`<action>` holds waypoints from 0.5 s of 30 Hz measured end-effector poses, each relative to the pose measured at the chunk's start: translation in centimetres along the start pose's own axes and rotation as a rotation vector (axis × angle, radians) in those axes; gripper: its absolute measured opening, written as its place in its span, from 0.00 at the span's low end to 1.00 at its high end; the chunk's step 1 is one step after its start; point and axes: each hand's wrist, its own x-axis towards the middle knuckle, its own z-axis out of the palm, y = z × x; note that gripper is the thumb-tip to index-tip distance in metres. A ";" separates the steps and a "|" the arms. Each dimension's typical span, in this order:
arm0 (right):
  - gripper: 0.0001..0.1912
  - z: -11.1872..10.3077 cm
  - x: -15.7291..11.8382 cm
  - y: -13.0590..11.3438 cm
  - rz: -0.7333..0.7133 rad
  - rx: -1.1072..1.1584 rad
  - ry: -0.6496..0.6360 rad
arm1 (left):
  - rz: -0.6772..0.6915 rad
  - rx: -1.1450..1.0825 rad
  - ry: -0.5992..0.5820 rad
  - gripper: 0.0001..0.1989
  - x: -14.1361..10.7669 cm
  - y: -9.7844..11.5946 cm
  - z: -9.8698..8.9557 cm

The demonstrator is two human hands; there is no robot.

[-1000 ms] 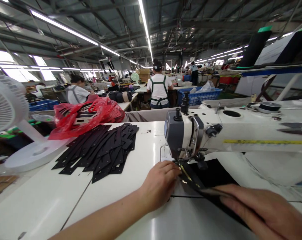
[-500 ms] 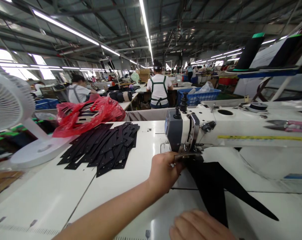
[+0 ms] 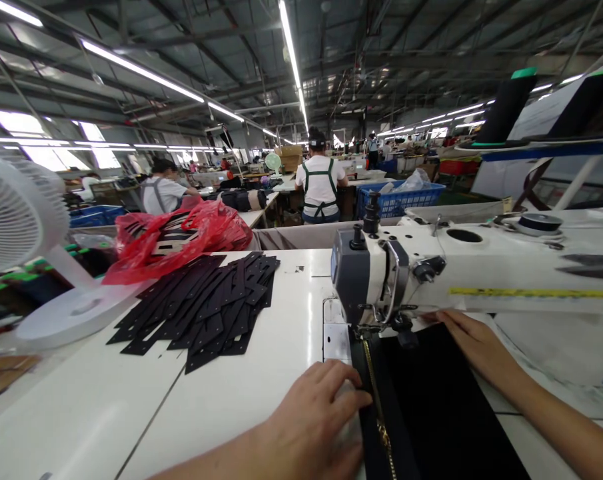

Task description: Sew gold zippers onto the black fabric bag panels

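Note:
A black fabric piece (image 3: 441, 400) lies on the machine bed, its top edge beneath the needle area of the white sewing machine (image 3: 416, 267). Along its left side runs a gold-toothed zipper (image 3: 372, 380), with a gold chain-like part (image 3: 385, 440) lower down. My left hand (image 3: 321, 413) is closed at the fabric's left edge, thumb and fingers close to the zipper. Past the machine head, my right hand (image 3: 468, 337) rests on the fabric's upper right edge with fingers stretched out flat, its fingertips partly under the machine arm.
Left of the machine lies a pile of black strips with small holes (image 3: 211, 307), beside a red plastic bag (image 3: 181, 233) and a white fan (image 3: 26, 213). Scissors (image 3: 588, 267) lie on the machine arm. Black thread cones (image 3: 508, 110) stand at right. A co-worker (image 3: 320, 180) sits ahead.
The black fabric has been turned and laid out under the needle, showing its zipper. My left hand has come nearer; my right hand has moved up to the fabric's far right edge.

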 end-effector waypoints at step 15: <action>0.26 -1.5 1.7 1.8 0.121 0.027 -0.241 | -0.053 0.273 0.025 0.04 2.5 -2.2 1.9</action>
